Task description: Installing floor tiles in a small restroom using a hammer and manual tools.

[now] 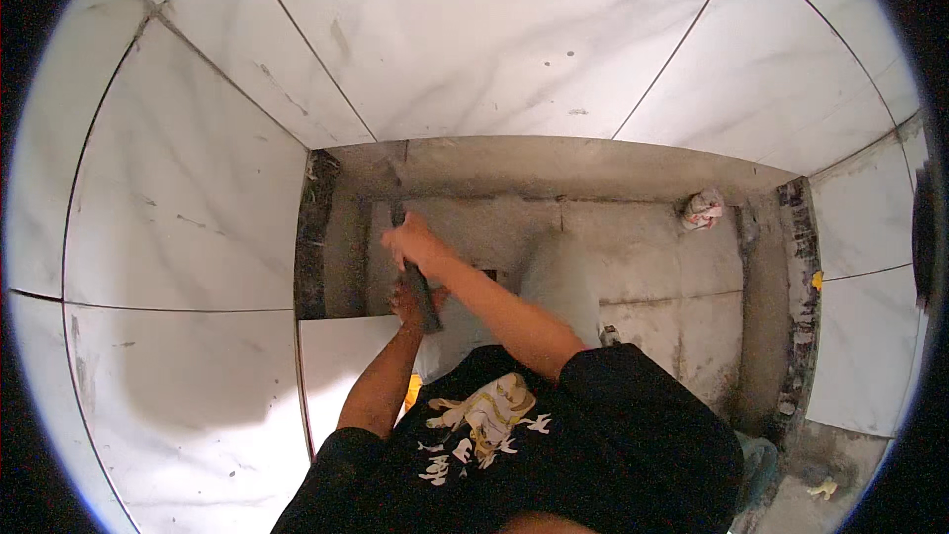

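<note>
Both of my hands are on a long, dark, narrow tool (422,305), held aslant over the left part of a recessed concrete floor. Its exact kind I cannot make out. My right hand (419,242) reaches across to the left and is closed round the tool's upper part. Lower down, my left hand (404,305) is closed round it near its wider, near end. The far end is thin and blurs into the grey concrete (484,222) near the recess's left corner.
White marbled tiles (494,40) cover the far wall, and more tiled surfaces (188,188) stand at left and right. Rough dark edges (314,227) border the recess. A crumpled white-and-red packet (703,209) lies at the far right. A yellow bit (818,280) sits on the right edge.
</note>
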Demonstrator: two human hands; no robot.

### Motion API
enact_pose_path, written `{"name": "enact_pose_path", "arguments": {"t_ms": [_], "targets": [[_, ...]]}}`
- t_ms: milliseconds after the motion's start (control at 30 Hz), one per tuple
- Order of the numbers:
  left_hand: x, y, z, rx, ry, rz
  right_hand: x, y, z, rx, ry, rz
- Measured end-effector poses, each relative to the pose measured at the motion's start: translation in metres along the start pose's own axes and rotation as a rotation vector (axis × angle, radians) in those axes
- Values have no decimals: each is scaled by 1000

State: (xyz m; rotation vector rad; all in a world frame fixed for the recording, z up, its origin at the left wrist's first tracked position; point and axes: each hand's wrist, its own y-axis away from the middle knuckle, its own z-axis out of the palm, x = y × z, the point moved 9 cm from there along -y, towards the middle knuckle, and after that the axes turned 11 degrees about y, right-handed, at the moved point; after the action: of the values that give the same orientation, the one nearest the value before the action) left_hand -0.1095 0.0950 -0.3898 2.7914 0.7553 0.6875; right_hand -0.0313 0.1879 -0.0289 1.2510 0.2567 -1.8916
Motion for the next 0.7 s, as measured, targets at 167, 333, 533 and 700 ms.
{"name": "enact_pose_path", "arguments": {"t_ms": [167,333,533,700], "targets": [[17,16,-26,-92,-159,-120,11,22,29,-164,348,145],[79,65,-103,-198,28,-250,4,10,-27,168,336,218],[109,68,-148,-232,52,-263,54,19,-29,47,115,334],[112,81,-147,-269,64,-370,49,13,-82,648,-662,89]]}}
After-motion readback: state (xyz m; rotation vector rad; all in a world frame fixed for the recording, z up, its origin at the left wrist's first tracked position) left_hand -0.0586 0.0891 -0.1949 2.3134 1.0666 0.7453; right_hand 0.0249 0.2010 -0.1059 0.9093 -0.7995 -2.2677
